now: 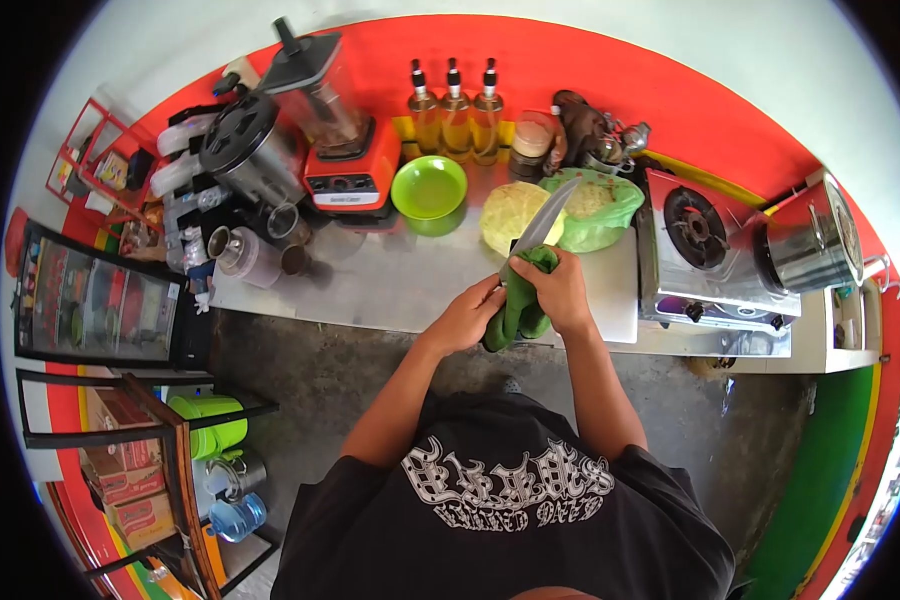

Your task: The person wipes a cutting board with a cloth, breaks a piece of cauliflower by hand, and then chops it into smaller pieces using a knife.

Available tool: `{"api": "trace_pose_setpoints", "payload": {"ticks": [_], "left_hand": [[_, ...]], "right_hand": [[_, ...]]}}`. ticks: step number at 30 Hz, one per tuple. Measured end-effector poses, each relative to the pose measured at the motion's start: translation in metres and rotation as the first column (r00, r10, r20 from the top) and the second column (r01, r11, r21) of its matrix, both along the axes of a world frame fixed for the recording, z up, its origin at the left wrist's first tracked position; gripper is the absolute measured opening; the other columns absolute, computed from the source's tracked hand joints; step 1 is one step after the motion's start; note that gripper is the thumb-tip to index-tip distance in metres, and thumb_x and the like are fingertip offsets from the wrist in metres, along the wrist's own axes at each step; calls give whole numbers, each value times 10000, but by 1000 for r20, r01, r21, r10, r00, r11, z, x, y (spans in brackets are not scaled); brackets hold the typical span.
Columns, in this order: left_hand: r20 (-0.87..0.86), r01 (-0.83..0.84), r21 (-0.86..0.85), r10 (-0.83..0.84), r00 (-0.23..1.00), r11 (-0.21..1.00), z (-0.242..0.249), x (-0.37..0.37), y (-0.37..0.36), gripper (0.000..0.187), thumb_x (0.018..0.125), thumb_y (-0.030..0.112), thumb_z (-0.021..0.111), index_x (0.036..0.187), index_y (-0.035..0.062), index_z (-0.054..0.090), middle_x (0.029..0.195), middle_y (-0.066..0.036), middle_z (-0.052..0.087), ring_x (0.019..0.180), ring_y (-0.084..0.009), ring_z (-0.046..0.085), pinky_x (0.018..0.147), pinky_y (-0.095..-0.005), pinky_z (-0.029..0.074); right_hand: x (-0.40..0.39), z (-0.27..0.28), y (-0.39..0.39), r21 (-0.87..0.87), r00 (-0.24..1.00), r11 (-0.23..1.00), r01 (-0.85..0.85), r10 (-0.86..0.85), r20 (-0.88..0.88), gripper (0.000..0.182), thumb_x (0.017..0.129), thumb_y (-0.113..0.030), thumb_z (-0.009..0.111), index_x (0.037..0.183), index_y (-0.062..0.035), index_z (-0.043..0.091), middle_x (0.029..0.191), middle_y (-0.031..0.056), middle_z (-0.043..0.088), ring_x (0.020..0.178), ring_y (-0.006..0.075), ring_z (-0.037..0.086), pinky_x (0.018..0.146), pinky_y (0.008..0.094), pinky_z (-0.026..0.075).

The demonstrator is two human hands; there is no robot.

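In front of my body I have a large kitchen knife, its broad blade pointing up and away to the right. My left hand is closed around its handle end, which is mostly hidden by fingers and cloth. A green cloth is bunched around the base of the knife and hangs down between my hands. My right hand is closed on this cloth near the blade's base. Behind the blade sits a pale cabbage on the counter, and beside it lies a green plastic bag.
A white cutting board lies near the counter's front edge. Further left stand a green bowl, a red blender and a metal pot. Several oil bottles line the wall. To the right is a gas stove with a steel pot.
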State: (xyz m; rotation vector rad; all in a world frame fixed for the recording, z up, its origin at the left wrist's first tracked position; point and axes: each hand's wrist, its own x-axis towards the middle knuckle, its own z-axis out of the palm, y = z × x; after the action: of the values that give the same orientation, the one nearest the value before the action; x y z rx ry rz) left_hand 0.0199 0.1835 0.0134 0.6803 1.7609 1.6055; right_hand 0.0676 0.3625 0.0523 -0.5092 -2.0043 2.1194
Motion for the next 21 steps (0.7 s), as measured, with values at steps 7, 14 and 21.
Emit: {"api": "trace_pose_setpoints", "payload": {"ticks": [7, 14, 21], "left_hand": [[3, -80, -43, 80, 997, 996, -7, -62, -104, 310, 1121, 238, 462, 1286, 10, 592, 1073, -60, 657, 983, -132, 580, 898, -322, 484], [222, -76, -82, 92, 971, 994, -40, -93, -208, 240, 1116, 249, 478, 1074, 49, 604, 718, 22, 478, 634, -77, 424, 604, -255, 381], [61, -251, -197, 267, 962, 948, -131, -121, -263, 282, 1104, 285, 491, 1049, 33, 604, 697, 6, 500, 607, -95, 452, 581, -287, 404]], "right_hand": [[-81, -13, -94, -59, 999, 998, 38, -38, 0, 202, 920, -125, 773, 931, 69, 717, 809, 60, 710, 675, 116, 631, 623, 292, 521], [-149, -32, -139, -186, 978, 962, 201, -208, -21, 194, 939, -116, 762, 997, 65, 722, 895, 70, 722, 745, 140, 668, 657, 310, 536], [-161, -58, -147, -100, 912, 909, 404, -410, -36, 211, 954, -117, 748, 1048, 68, 708, 940, 84, 720, 774, 165, 680, 680, 329, 552]]}}
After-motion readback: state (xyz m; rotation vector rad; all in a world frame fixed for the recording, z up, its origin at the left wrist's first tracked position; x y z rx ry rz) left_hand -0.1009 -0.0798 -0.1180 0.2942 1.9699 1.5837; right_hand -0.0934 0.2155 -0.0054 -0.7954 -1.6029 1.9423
